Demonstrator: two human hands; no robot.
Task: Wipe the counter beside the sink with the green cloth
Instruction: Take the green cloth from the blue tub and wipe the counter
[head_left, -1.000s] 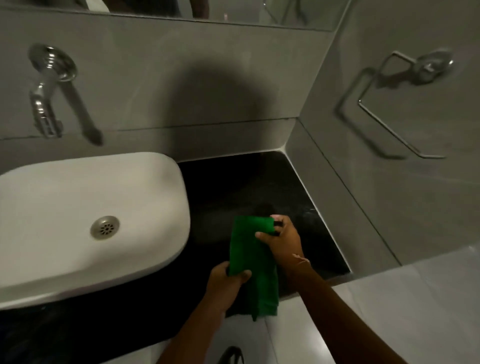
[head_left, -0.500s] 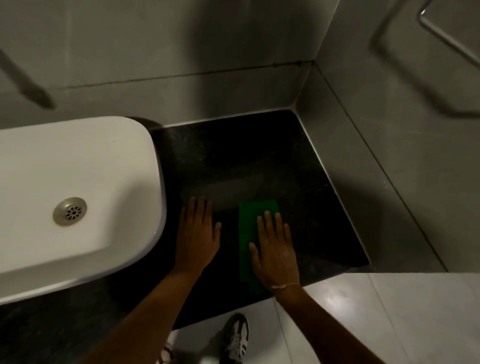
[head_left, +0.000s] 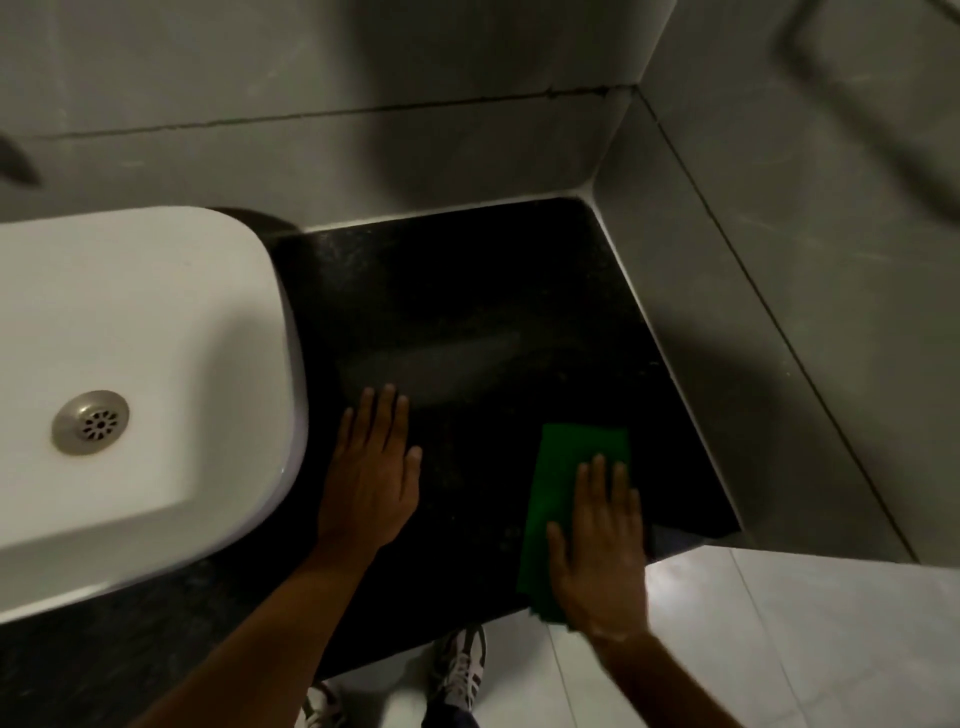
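Note:
The folded green cloth (head_left: 563, 488) lies flat on the black counter (head_left: 467, 312), near its front right edge. My right hand (head_left: 602, 545) presses down on the cloth with flat, spread fingers, covering its near right part. My left hand (head_left: 371, 478) rests palm down on the bare counter, just right of the white sink (head_left: 156, 322), holding nothing. The cloth's near end hangs slightly past the counter's front edge.
Grey tiled walls (head_left: 779, 260) close the counter at the back and on the right. The sink's metal drain (head_left: 91, 423) is at the left. Below the counter edge are a pale floor (head_left: 779, 649) and my shoes (head_left: 462, 670).
Both hands first held the cloth up, then laid it flat. My right hand has since slid the cloth to the right, away from my left hand, which stays near the sink.

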